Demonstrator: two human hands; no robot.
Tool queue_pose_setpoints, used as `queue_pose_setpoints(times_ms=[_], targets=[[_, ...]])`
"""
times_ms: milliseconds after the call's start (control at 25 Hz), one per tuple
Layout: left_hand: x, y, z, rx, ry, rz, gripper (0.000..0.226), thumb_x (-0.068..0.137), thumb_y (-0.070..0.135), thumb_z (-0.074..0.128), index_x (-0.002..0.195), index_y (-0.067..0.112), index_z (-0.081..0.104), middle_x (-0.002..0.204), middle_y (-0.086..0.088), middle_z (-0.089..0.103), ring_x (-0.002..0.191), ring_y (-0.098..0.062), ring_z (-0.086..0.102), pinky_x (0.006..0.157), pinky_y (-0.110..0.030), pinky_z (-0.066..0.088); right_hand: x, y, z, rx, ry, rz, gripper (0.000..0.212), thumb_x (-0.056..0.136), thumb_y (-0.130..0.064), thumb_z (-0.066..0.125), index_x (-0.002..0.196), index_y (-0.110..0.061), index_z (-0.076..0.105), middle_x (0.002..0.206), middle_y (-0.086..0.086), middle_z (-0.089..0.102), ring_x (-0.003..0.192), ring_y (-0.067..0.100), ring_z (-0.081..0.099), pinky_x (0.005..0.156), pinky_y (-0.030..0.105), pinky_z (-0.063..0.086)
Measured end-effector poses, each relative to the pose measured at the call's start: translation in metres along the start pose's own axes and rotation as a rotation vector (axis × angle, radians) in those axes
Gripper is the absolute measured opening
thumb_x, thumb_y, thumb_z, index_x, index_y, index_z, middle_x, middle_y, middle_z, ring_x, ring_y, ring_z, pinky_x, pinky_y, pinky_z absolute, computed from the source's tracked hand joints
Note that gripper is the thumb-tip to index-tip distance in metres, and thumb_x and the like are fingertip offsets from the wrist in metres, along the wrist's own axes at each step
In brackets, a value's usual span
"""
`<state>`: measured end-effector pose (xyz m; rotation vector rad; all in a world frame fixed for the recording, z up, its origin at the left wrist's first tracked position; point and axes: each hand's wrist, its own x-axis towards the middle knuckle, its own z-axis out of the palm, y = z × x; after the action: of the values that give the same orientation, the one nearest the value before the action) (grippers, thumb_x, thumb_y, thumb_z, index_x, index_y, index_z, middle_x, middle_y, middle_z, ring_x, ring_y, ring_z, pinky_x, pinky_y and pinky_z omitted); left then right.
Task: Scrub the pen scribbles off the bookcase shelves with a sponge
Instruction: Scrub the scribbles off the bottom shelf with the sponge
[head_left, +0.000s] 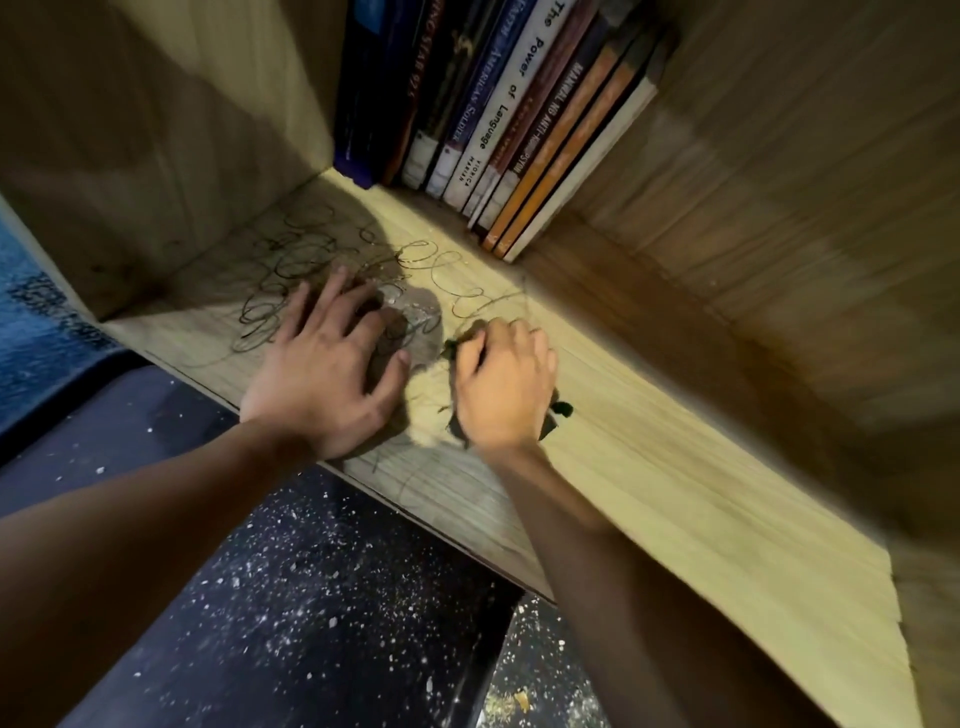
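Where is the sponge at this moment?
In the head view, the sponge is under the right hand on the shelf, right of the left hand.

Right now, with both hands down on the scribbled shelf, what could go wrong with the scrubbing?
1. The left hand lies flat over the scribbles, so ink under it may get missed or smeared.
2. The sponge is almost hidden under the right hand; little of it shows, so it may slip out.
3. Scrubbing further back could bump the books standing on the shelf.

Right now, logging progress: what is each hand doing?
Left hand: open, flat on the shelf.
Right hand: gripping the sponge.
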<state>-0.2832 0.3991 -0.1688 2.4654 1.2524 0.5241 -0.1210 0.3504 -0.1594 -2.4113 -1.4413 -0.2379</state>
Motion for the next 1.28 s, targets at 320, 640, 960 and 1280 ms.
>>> queue_pose_setpoints(times_ms=[320, 640, 960, 1280], targets=[[-0.002, -0.001, 0.001, -0.027, 0.017, 0.014, 0.070, 0.092, 0.061, 0.015, 0.137, 0.019, 0.048, 0.153, -0.009, 0.035, 0.149, -0.019, 0.006, 0.121, -0.046, 0.002, -0.154, 0.168, -0.074, -0.059, -0.018, 0.101, 0.035, 0.092, -0.040, 0.032, 0.086, -0.017, 0.058, 0.086, -0.002, 0.056, 0.080, 0.018, 0.047, 0.075, 0.044, 0.045], [-0.003, 0.001, 0.000, -0.003, 0.046, 0.020, 0.069, 0.093, 0.057, 0.018, 0.146, 0.015, 0.034, 0.155, -0.013, 0.029, 0.150, -0.019, 0.002, 0.121, -0.047, 0.005, -0.129, 0.083, -0.049, -0.146, 0.083, 0.333, 0.033, 0.088, -0.035, 0.036, 0.096, -0.019, 0.063, 0.090, 0.000, 0.061, 0.082, 0.019, 0.047, 0.071, 0.032, 0.034], [-0.005, 0.001, 0.001, -0.026, 0.058, 0.000, 0.067, 0.093, 0.055, 0.018, 0.142, 0.014, 0.041, 0.154, -0.012, 0.032, 0.149, -0.019, 0.004, 0.121, -0.046, 0.005, -0.098, 0.003, -0.024, -0.035, 0.001, 0.123, 0.026, 0.090, -0.034, 0.039, 0.090, -0.021, 0.061, 0.083, -0.001, 0.055, 0.078, 0.019, 0.045, 0.069, 0.036, 0.038], [-0.003, 0.000, -0.001, -0.013, 0.021, 0.002, 0.068, 0.093, 0.055, 0.018, 0.140, 0.012, 0.043, 0.154, -0.010, 0.033, 0.149, -0.019, 0.004, 0.121, -0.047, 0.007, -0.140, 0.120, -0.065, 0.010, -0.044, 0.158, 0.028, 0.095, -0.037, 0.027, 0.086, -0.023, 0.049, 0.082, -0.008, 0.044, 0.078, 0.014, 0.037, 0.070, 0.034, 0.033]])
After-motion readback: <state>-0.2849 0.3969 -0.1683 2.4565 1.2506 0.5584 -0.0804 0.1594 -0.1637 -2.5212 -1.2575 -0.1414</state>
